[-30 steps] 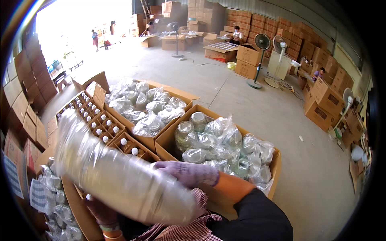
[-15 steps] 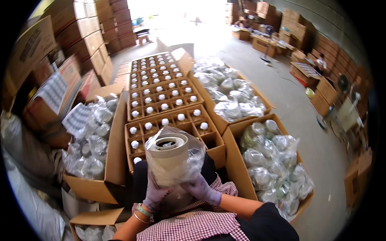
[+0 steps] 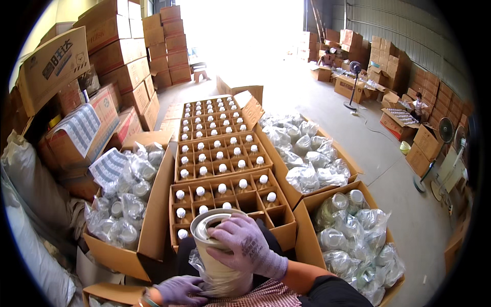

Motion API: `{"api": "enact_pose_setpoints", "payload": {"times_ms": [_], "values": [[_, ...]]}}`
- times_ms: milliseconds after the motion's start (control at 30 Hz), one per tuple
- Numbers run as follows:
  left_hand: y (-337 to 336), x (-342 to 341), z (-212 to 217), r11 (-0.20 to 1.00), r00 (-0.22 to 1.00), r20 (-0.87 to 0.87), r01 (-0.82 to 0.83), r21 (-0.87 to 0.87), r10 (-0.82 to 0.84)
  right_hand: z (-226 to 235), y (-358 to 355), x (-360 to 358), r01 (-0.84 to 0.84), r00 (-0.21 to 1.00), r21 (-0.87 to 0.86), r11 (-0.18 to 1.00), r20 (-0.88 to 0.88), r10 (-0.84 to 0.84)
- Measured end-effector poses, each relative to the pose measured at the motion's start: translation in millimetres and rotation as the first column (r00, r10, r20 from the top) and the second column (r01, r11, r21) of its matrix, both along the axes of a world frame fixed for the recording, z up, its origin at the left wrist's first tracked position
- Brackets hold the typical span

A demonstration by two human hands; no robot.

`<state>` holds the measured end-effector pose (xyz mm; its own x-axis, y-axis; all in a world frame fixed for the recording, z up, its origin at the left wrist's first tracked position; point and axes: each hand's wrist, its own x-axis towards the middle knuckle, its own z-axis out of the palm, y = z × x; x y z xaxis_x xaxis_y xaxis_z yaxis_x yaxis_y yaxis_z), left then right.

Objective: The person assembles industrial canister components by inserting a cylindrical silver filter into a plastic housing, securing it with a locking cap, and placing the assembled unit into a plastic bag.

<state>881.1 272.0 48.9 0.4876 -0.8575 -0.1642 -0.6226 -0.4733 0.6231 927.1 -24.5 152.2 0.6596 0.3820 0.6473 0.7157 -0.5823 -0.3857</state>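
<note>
A cream cylinder (image 3: 222, 266) with a ringed opening at its top stands tilted at my lap. My right hand (image 3: 250, 245), in a thin lilac glove, grips its upper rim, with fingertips over the opening. Around the lower part of the cylinder bunches a clear plastic bag (image 3: 195, 261); the upper part is bare. My left hand (image 3: 181, 290), gloved alike, is low beside the base, its fingers at the bag and partly lost in its folds. Just beyond sits a divided cardboard box (image 3: 245, 199) of white-capped bottles, some of its cells vacant at the right.
More divided boxes of capped bottles (image 3: 220, 155) run away ahead. Open cartons of plastic-wrapped clear pieces flank me at left (image 3: 125, 204) and right (image 3: 353, 240), another (image 3: 307, 153) farther off. Stacked cartons (image 3: 123, 61) rise at left. Standing fans (image 3: 354, 82) and people are far right.
The bag has come down off the cylinder's top. My right hand has risen from the base to the rim, while my left has moved down and left. The view has tilted up.
</note>
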Motion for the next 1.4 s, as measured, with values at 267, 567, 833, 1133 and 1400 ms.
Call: {"api": "enact_pose_setpoints", "payload": {"times_ms": [267, 567, 833, 1133, 1400], "values": [[-99.0, 118.8, 39.3, 0.296, 0.716, -0.683, -0.690, -0.661, 0.143, -16.0, -4.6, 12.7, -0.077, 0.997, 0.100, 0.992, -0.008, 0.078], [-58.0, 46.8, 58.5, 0.719, 0.834, 0.457, 0.111, -0.686, 0.308, -165.0, -62.5, 137.2, 0.204, 0.714, 0.798, 0.567, -0.517, 0.472], [-85.2, 24.1, 55.6, 0.640, 0.894, 0.196, -0.122, -0.759, 0.403, -144.7, -65.5, 103.9, -0.049, 0.612, 0.651, 0.757, -0.579, 0.538], [-86.5, 106.8, 57.9, 0.287, 0.925, -0.280, -0.350, -0.892, 0.257, -70.5, -15.4, 92.0, -0.255, 0.644, 0.855, 0.451, -0.197, 0.739], [-71.7, 165.6, 51.7, 0.106, 0.577, -0.745, -0.808, -0.579, 0.334, -80.6, 28.7, 181.0, 0.002, 0.967, 0.516, 0.857, 0.216, -0.132]]}}
